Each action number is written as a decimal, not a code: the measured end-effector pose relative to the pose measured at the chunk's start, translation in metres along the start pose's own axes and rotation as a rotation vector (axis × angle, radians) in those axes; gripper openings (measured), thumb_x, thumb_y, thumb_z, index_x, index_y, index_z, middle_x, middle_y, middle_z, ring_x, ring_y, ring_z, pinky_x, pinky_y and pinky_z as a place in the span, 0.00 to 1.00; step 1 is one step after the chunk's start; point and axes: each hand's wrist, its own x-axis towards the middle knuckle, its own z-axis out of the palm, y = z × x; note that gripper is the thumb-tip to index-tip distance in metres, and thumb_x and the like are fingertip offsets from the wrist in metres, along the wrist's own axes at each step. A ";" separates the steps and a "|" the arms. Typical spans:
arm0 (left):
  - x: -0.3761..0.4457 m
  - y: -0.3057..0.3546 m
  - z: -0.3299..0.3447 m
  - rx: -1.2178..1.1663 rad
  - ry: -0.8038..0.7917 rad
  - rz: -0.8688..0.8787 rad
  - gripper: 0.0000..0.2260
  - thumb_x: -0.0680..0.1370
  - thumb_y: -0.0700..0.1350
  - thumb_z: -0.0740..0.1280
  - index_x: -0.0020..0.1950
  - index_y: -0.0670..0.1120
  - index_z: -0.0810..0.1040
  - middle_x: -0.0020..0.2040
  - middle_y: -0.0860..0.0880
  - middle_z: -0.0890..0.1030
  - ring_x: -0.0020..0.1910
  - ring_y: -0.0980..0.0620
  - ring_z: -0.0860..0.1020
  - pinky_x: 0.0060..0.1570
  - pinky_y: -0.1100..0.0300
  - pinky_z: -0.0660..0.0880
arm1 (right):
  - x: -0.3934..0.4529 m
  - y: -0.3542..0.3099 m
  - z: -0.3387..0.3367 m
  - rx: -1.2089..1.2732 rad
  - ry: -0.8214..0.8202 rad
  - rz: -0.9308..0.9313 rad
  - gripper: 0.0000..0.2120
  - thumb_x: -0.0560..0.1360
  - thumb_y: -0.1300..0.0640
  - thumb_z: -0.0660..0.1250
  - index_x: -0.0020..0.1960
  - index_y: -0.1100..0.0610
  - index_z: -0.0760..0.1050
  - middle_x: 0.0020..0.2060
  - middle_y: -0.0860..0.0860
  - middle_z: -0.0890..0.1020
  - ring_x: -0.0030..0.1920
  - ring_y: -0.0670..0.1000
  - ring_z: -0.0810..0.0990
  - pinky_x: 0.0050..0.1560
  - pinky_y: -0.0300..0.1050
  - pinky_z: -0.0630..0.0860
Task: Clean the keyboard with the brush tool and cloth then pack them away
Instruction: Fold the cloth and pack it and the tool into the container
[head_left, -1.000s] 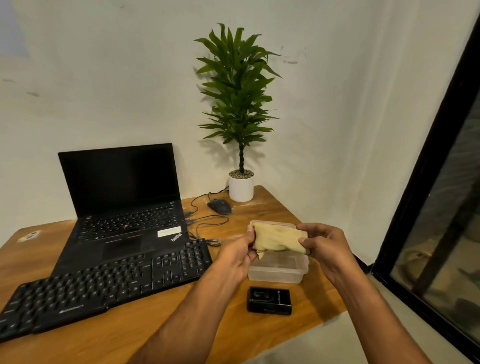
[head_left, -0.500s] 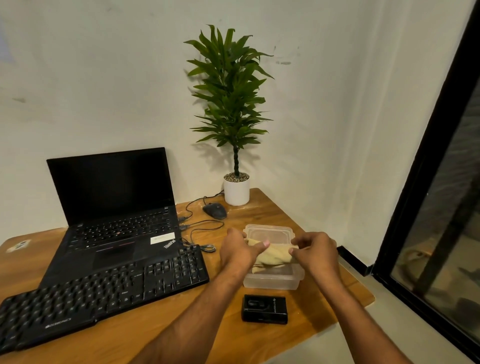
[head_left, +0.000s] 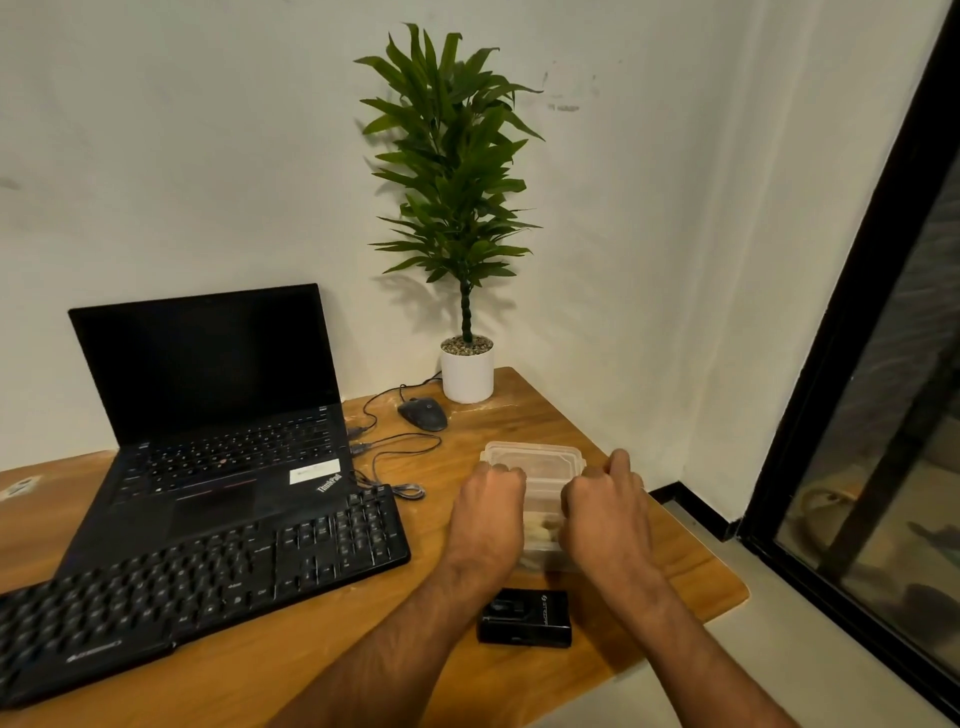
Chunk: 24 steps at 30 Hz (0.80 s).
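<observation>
Both hands, left hand and right hand, pinch the beige folded cloth into the clear rectangular plastic container at the desk's three o'clock edge; a bunched fold could spring out.

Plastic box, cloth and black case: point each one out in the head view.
Plastic box (head_left: 532, 453): head view, on its far rim.
Cloth (head_left: 540, 530): head view, on the pale strip showing between the two hands, inside the box.
Black case (head_left: 524, 618): head view, on its top face.

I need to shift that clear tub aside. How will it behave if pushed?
The clear tub looks thin-walled, so probably light and flexible. Holding only a cloth, it would likely slide easily on the smooth wooden table.
</observation>
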 end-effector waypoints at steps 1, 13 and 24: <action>0.001 -0.001 0.002 0.019 0.004 -0.002 0.11 0.80 0.41 0.72 0.62 0.45 0.81 0.62 0.45 0.79 0.62 0.47 0.73 0.59 0.55 0.73 | 0.002 0.001 0.001 -0.034 -0.016 -0.013 0.10 0.76 0.53 0.71 0.54 0.55 0.82 0.52 0.52 0.81 0.62 0.53 0.67 0.61 0.48 0.73; 0.006 -0.030 0.009 -0.128 0.002 0.025 0.07 0.80 0.49 0.73 0.56 0.50 0.87 0.53 0.50 0.86 0.58 0.52 0.80 0.59 0.53 0.79 | 0.010 0.014 0.009 0.113 -0.011 -0.047 0.14 0.74 0.43 0.73 0.52 0.51 0.85 0.46 0.48 0.84 0.52 0.49 0.77 0.52 0.46 0.80; -0.054 -0.064 -0.016 -0.426 -0.088 0.115 0.06 0.76 0.52 0.78 0.52 0.53 0.87 0.44 0.59 0.84 0.44 0.65 0.80 0.44 0.70 0.76 | -0.060 -0.016 -0.017 0.435 -0.135 -0.260 0.16 0.72 0.42 0.75 0.56 0.48 0.84 0.48 0.44 0.85 0.47 0.42 0.80 0.47 0.40 0.81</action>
